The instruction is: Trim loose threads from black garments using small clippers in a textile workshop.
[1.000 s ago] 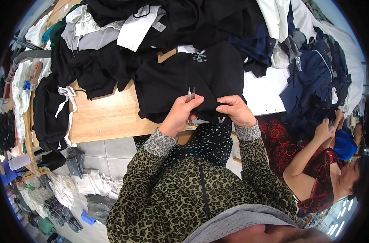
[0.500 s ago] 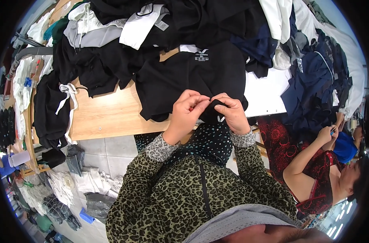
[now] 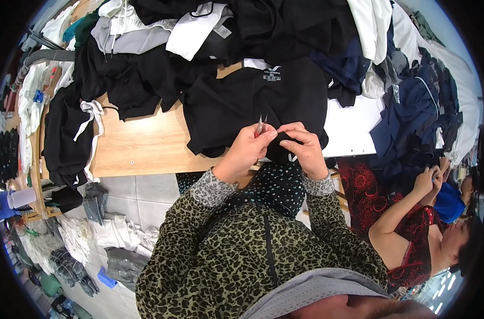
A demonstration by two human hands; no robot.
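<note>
The single view comes from a head-worn fisheye camera, left of its pair. It faces downward past the wearer's torso (image 3: 234, 242) toward the desk (image 3: 141, 141), with the left hand (image 3: 246, 151) and right hand (image 3: 310, 154) near centre.

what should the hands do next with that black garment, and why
Probably turn the metal snips in the left hand toward the bit of black garment pinched by the right hand: their points face away from the body, not at the pinched cloth, and the right hand's pinch may steady it. Any loose thread there is too small to tell.
</note>
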